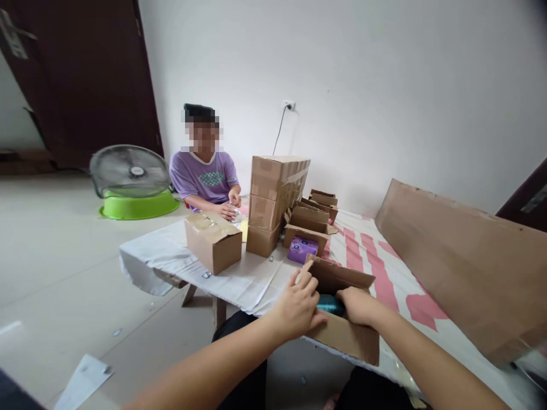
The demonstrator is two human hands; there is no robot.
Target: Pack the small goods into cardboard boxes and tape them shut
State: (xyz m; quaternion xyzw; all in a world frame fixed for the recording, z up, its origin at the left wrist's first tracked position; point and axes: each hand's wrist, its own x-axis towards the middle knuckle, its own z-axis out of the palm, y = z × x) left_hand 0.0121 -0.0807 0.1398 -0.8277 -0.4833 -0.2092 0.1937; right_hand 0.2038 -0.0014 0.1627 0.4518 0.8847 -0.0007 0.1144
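An open cardboard box [346, 336] sits at the near edge of the low table [256, 285]. My left hand [297, 304] rests on the box's left side, fingers stretched toward its raised flap. My right hand [358, 304] reaches into the box and is curled on a teal object [330, 304], mostly hidden between my hands.
A person in a purple shirt [207, 179] sits at the far end of the table. A closed box [213, 242], a stack of boxes [273, 202], open boxes [310, 222] and a purple pack [302, 249] stand there. A large cardboard sheet [461, 256] leans on the right; a fan [130, 171] is behind.
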